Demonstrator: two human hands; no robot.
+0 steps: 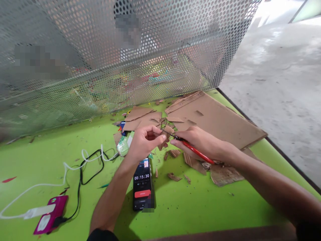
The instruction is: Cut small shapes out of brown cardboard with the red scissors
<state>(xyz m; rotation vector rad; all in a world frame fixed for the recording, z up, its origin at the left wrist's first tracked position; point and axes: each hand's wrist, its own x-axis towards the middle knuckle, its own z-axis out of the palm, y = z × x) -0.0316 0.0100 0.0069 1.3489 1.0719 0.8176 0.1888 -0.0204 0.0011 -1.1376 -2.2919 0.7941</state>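
My right hand (200, 142) is closed around red-handled pliers (197, 152), whose dark, thin jaws point left towards my other hand. My left hand (146, 140) has its fingers pinched together close to the tool's tip; whatever they hold is too small to make out. Just beneath both hands lie torn cardboard scraps (175, 153). Beyond them is a large flat cardboard sheet (220, 124), and a smaller cardboard piece (140, 115) rests to its left.
A phone (142, 187) showing a running timer lies below my left hand. White and black cables (81, 167) run to a magenta power bank (51, 214) at the left. A perforated metal panel (125, 77) stands across the back of the green table (190, 211).
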